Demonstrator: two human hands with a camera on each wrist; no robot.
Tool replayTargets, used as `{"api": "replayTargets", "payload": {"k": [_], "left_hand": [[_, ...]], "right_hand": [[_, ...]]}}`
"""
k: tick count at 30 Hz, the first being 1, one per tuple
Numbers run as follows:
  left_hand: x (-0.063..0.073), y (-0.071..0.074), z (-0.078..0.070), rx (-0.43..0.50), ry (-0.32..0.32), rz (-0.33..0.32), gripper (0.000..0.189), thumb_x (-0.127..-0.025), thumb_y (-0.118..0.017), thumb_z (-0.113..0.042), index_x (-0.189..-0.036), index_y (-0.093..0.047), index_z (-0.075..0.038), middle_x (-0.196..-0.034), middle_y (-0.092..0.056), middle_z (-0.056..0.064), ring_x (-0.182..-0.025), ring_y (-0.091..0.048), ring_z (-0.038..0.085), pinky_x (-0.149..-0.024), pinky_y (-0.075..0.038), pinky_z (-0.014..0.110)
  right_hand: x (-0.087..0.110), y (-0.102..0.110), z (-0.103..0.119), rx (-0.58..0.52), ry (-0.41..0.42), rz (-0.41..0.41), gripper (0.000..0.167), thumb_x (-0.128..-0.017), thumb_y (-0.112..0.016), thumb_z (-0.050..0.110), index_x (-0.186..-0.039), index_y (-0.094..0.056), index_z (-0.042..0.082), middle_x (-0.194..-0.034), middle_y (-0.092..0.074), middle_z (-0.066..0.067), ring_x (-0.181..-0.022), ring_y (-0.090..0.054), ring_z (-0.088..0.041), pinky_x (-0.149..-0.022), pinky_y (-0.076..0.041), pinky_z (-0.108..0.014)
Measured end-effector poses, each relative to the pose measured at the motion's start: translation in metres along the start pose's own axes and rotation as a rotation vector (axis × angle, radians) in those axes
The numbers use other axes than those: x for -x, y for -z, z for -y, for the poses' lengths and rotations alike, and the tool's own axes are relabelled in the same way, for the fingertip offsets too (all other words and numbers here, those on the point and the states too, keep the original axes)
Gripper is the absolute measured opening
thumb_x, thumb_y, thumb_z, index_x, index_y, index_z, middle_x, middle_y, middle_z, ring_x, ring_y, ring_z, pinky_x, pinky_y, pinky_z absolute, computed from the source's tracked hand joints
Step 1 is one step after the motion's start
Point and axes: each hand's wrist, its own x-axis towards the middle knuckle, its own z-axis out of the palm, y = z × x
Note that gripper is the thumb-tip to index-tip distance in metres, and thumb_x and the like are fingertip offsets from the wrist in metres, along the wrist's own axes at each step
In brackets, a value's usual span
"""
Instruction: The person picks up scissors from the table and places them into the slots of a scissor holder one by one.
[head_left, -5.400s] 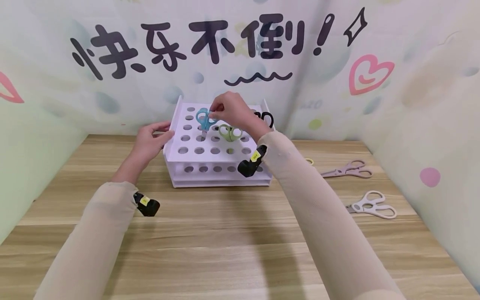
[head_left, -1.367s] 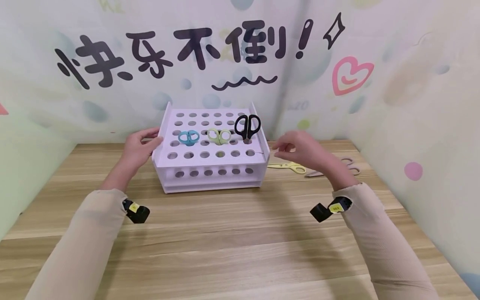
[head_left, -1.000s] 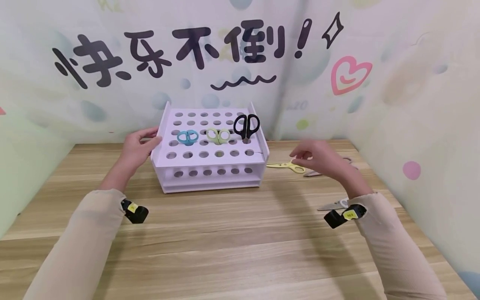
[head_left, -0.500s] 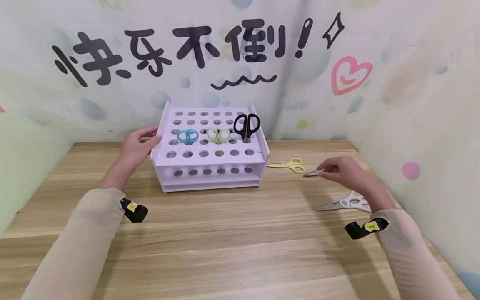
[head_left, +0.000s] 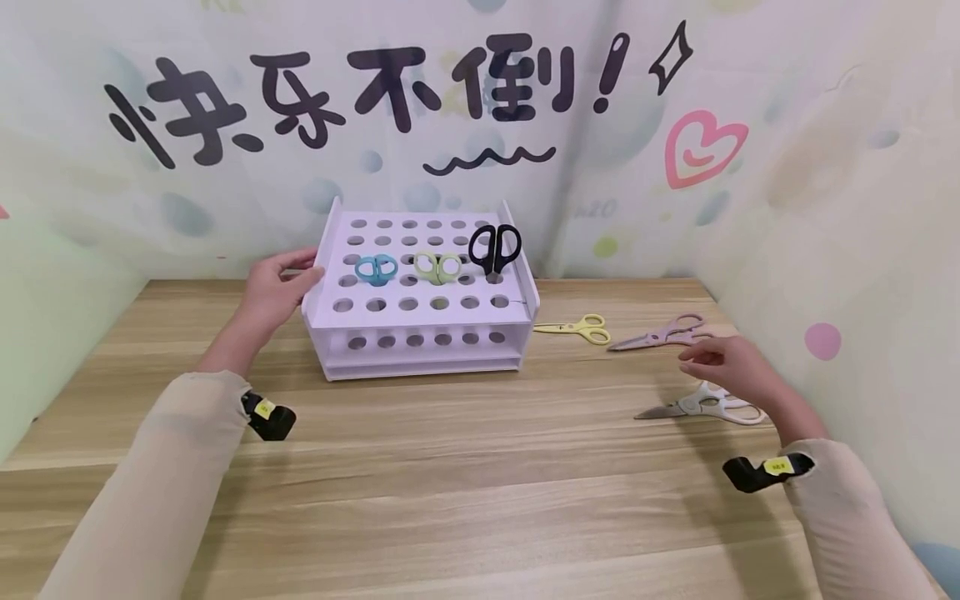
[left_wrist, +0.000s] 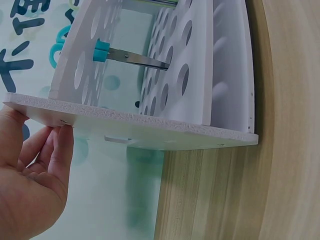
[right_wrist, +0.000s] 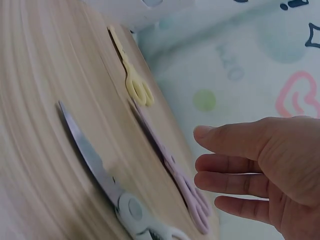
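My left hand steadies the white perforated rack, its fingertips touching the outer face of the left side panel. Standing handles-up in the rack's holes are blue scissors, light green scissors and black scissors. The left wrist view shows the blue pair's blades reaching down to a lower perforated shelf. My right hand hovers beside and above the white-handled scissors, partly covering their handles in the head view. Its fingers are spread from the thumb and hold nothing.
Yellow scissors lie on the wooden table at the rack's right side. Mauve scissors lie between them and my right hand. A printed cloth backdrop rises behind and at both sides.
The blue scissors, earlier in my right hand's fingers, now stand in the rack. My right hand has moved right, past the yellow and mauve scissors, to the white pair. My left hand stays at the rack.
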Motion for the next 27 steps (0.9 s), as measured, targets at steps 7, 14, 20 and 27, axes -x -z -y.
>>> {"api": "replayTargets", "payload": {"k": [7, 14, 20, 27], "left_hand": [[0.0, 0.001, -0.001, -0.005, 0.002, 0.006, 0.05, -0.093, -0.052, -0.025, -0.137, -0.042, -0.004, -0.121, -0.046, 0.012, -0.099, -0.051, 0.013, -0.068, -0.046, 0.01], [0.002, 0.001, -0.003, -0.02, 0.012, 0.012, 0.05, -0.093, -0.052, -0.025, -0.138, -0.041, -0.005, -0.124, -0.045, 0.014, -0.104, -0.05, 0.018, -0.07, -0.046, 0.011], [-0.002, 0.001, 0.005, 0.015, -0.002, 0.0, 0.052, -0.09, -0.057, -0.03, -0.135, -0.046, -0.007, -0.121, -0.048, 0.013, -0.104, -0.052, 0.021, -0.072, -0.047, 0.014], [-0.001, 0.002, 0.001, -0.014, -0.003, 0.009, 0.051, -0.092, -0.054, -0.027, -0.137, -0.042, -0.006, -0.121, -0.046, 0.012, -0.105, -0.05, 0.019, -0.073, -0.046, 0.012]], "right_hand": [[0.012, 0.002, -0.018, 0.004, -0.02, -0.021, 0.024, -0.084, -0.066, 0.012, -0.099, -0.066, -0.006, -0.083, -0.066, -0.009, -0.071, -0.057, -0.003, -0.06, -0.048, -0.021], [0.026, 0.003, -0.034, 0.02, -0.046, -0.041, 0.022, -0.083, -0.067, 0.011, -0.097, -0.067, -0.006, -0.085, -0.067, -0.013, -0.072, -0.056, 0.002, -0.061, -0.046, -0.019], [0.038, 0.003, -0.043, 0.008, -0.079, -0.062, 0.022, -0.082, -0.068, 0.01, -0.097, -0.067, -0.007, -0.086, -0.066, -0.015, -0.071, -0.053, 0.004, -0.059, -0.045, -0.018], [0.05, 0.004, -0.052, 0.02, -0.142, -0.07, 0.027, -0.083, -0.067, 0.014, -0.099, -0.065, -0.008, -0.086, -0.065, -0.016, -0.07, -0.05, 0.002, -0.057, -0.045, -0.021]]}}
